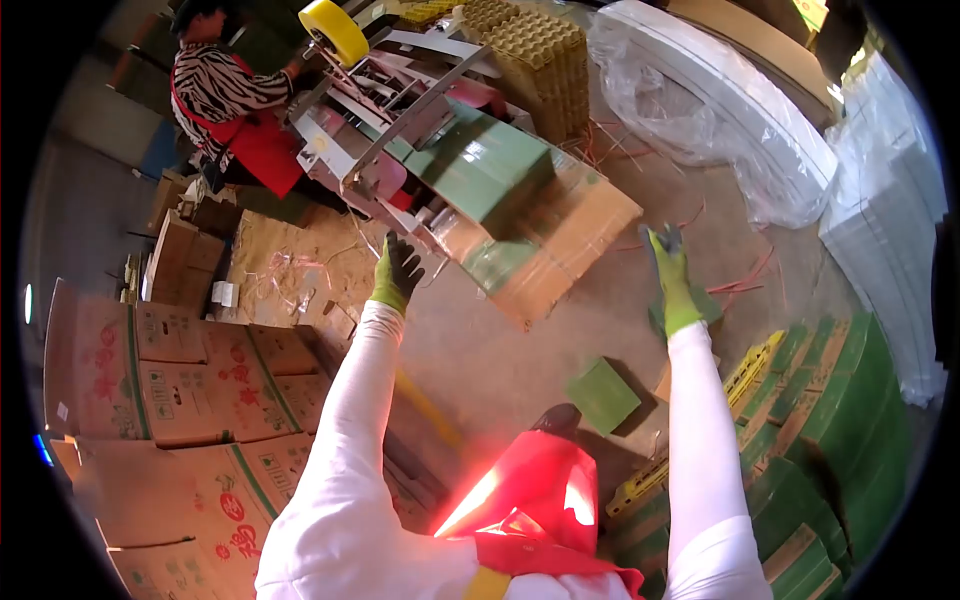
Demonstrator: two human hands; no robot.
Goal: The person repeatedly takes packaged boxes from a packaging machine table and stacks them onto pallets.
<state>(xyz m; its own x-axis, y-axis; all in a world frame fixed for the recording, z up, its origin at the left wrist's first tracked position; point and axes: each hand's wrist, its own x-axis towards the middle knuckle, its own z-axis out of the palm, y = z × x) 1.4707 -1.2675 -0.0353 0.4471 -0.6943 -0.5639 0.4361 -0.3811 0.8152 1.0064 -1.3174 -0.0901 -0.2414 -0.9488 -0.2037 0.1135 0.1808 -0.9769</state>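
Observation:
Both my hands wear green and dark gloves and reach forward. My left hand is beside the near left corner of the taping machine, its fingers apart and nothing in it. My right hand is held out to the right of the machine's outfeed, fingers spread and empty. Between and beyond them a green box sits at the machine's exit, its rear part under the metal frame. It rests over a cardboard-covered surface with shiny tape or film on it. A yellow tape roll is mounted on top.
A co-worker in a red apron stands behind the machine. Stacked brown cartons are at the left, green boxes at the right. A small green box lies on the floor. Egg trays and plastic-wrapped stacks stand beyond.

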